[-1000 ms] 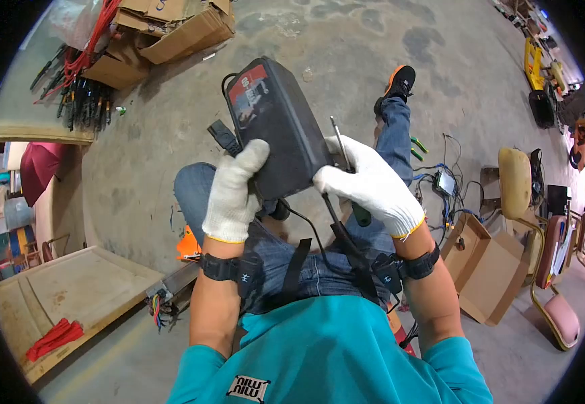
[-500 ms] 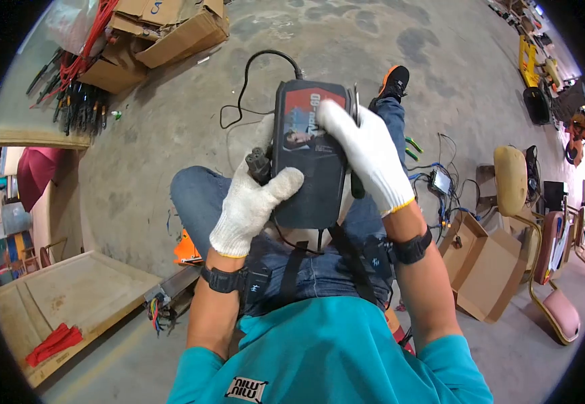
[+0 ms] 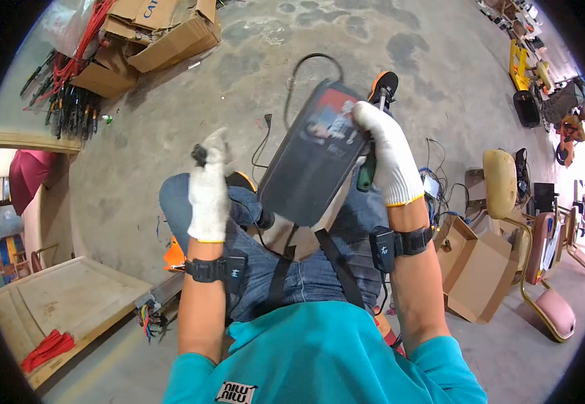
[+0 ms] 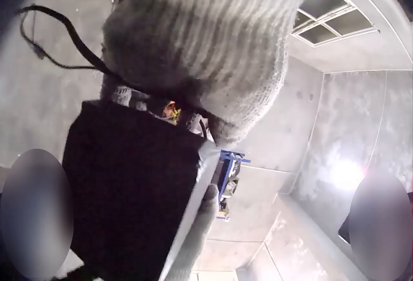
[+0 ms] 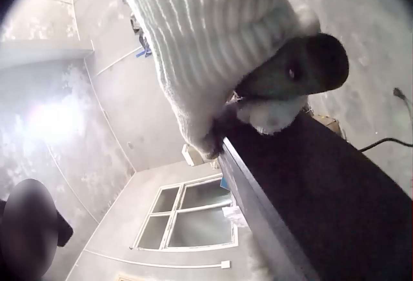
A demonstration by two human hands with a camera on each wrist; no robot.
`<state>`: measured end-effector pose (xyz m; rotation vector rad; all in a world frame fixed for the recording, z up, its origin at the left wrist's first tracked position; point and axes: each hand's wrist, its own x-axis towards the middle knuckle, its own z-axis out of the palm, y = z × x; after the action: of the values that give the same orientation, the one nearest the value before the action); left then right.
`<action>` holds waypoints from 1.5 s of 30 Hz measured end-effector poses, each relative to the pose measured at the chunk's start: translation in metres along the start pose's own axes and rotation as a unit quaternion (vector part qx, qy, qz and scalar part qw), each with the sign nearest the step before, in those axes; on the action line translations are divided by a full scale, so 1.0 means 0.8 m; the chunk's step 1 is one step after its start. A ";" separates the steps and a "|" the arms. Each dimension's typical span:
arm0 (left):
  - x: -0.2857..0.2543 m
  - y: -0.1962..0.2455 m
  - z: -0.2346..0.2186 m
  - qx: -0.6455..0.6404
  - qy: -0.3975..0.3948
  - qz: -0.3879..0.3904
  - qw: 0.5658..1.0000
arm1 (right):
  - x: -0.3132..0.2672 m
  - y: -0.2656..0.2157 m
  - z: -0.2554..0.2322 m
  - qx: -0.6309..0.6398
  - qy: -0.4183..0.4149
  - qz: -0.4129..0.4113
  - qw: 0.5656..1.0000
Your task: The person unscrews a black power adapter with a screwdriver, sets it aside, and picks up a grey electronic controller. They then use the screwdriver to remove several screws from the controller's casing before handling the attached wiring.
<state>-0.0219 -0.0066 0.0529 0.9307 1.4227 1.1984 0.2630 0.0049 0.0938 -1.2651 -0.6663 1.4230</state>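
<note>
In the head view a black box (image 3: 306, 172) with a red picture label hangs tilted and slightly blurred over the lap. My gloved right hand (image 3: 393, 155) grips its upper right edge and also holds a screwdriver (image 3: 366, 170) by the green handle, which the right wrist view shows across the palm (image 5: 297, 68). Away from the box on the left, my gloved left hand (image 3: 208, 192) pinches a black connector (image 3: 199, 155); its fingers are blurred. The left wrist view has the dark box (image 4: 129, 190) below the glove (image 4: 206, 42).
A cable with a plug (image 3: 268, 121) lies on the floor beyond the lap. Cardboard boxes (image 3: 171, 47) stand at upper left, a wooden board (image 3: 77, 289) at lower left. Wires, an open carton (image 3: 477, 269) and chairs (image 3: 499, 185) are on the right.
My left hand has let go of the box and moved left with the connector. The box has tilted, its top swinging right, with my right hand now at its upper edge.
</note>
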 end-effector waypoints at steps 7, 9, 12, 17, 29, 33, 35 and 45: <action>0.013 -0.045 -0.043 0.280 0.102 -0.015 0.954 | 0.003 0.007 -0.021 0.185 0.094 -0.013 0.978; 0.007 -0.038 -0.034 0.312 0.058 0.035 0.948 | -0.008 0.004 -0.012 0.216 0.086 -0.006 0.972; 0.000 -0.008 -0.007 0.233 -0.005 -0.153 0.960 | -0.016 0.008 -0.009 0.194 0.106 -0.015 0.975; 0.021 -0.061 -0.011 -0.087 -0.008 -0.185 0.979 | -0.030 0.006 -0.003 0.252 0.085 -0.044 0.963; 0.045 -0.142 -0.028 0.012 -0.028 -0.246 0.969 | -0.037 0.006 -0.014 0.300 0.100 -0.052 0.947; 0.036 -0.128 -0.026 0.012 -0.026 -0.228 0.973 | -0.037 0.006 -0.011 0.304 0.105 -0.049 0.945; 0.035 -0.129 -0.029 -0.062 -0.060 -0.196 0.977 | -0.037 0.003 -0.007 0.301 0.100 -0.063 0.946; 0.019 -0.029 -0.019 -0.114 -0.016 -0.145 0.983 | -0.041 0.001 -0.001 0.312 0.097 -0.064 0.943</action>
<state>-0.0385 -0.0003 0.0268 0.5605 1.3116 1.0932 0.2589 -0.0258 0.1036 -0.8231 -0.1306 1.2418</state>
